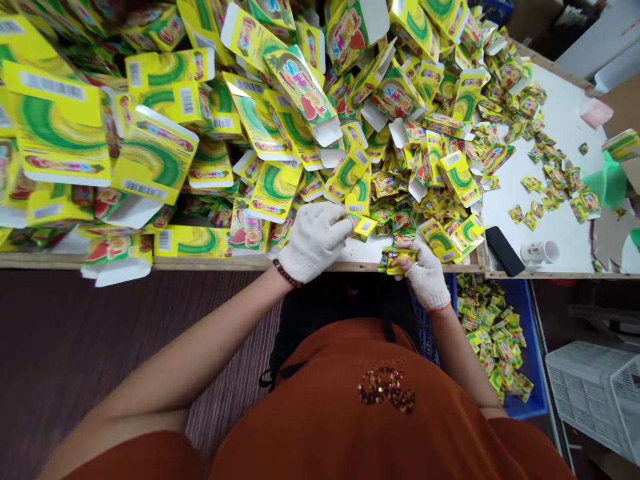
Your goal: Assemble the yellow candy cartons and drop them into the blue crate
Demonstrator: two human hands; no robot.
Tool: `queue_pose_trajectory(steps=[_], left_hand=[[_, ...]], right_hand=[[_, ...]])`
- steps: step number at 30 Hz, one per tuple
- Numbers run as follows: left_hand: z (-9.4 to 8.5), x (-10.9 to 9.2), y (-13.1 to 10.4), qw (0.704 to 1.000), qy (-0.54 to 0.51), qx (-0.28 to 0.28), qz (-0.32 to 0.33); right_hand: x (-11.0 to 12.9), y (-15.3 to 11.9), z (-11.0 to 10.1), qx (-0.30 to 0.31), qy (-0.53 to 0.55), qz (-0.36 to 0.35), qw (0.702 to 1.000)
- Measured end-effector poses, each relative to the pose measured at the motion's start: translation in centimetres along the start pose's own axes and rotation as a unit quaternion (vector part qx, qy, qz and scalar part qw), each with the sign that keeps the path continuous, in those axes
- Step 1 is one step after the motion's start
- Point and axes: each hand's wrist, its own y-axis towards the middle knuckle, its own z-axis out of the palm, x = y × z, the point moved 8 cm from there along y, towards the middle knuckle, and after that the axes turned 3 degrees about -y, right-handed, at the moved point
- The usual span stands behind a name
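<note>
My left hand point(316, 241), in a white knit glove, is closed on the end of a small yellow box point(364, 227) at the table's front edge. The box points to the right, and my fingers hide its left part. My right hand point(427, 275) wears a similar glove with the thumb and fingertips bare. It pinches a few small yellow-green candy packets point(395, 260) just right of the box. More loose packets point(400, 219) lie on the table right behind that hand. Several yellow boxes with green swirls point(276, 190) lie close around my left hand.
A deep heap of yellow boxes point(157, 153) covers the table's left and middle. To the right are loose packets point(555, 183), a black phone point(505, 251), a white mug point(540, 251) and a green container point(606, 180). Below stand a blue crate point(537, 393) of packets and a grey crate point(590, 387).
</note>
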Motion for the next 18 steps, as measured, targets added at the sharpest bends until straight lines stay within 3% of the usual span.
queue_pose_trajectory(steps=[2,4,6,8,9,11,13,14,16,18], left_hand=[[-0.4,-0.6,-0.9,0.978,-0.163,-0.091,-0.088],[1.3,-0.8,-2.2,0.906,-0.356,-0.14,-0.181],[4.0,-1.2,-3.3,0.823,-0.495,-0.145,-0.24],[5.7,-1.2,-4.3,0.785,-0.54,-0.127,-0.276],[5.8,-0.8,-4.8,0.792,-0.523,-0.127,-0.288],[3.9,-0.1,-5.5,0.858,-0.408,-0.142,-0.278],[1.1,-0.7,-5.2,0.948,-0.216,-0.133,-0.194],[0.3,-1.6,-4.7,0.979,-0.119,-0.102,-0.127],[0.6,-3.5,-4.0,1.0,0.027,-0.008,-0.006],[1.9,-4.2,-3.5,0.992,0.097,0.072,0.045]], right_hand=[[0.0,0.0,0.6,-0.005,0.084,0.001,0.996],[-0.2,0.1,1.7,0.002,0.156,0.01,0.988],[-0.6,0.4,2.7,0.01,0.192,0.033,0.981],[-1.2,0.6,3.1,0.006,0.191,0.057,0.98],[-1.5,0.7,3.0,0.001,0.181,0.067,0.981],[-1.9,0.9,2.6,0.0,0.148,0.075,0.986],[-1.9,0.9,2.1,0.017,0.108,0.072,0.991],[-1.7,0.9,2.0,0.03,0.091,0.069,0.993],[-1.3,0.8,2.1,0.059,0.07,0.065,0.994],[-0.9,0.7,2.3,0.078,0.067,0.066,0.993]])
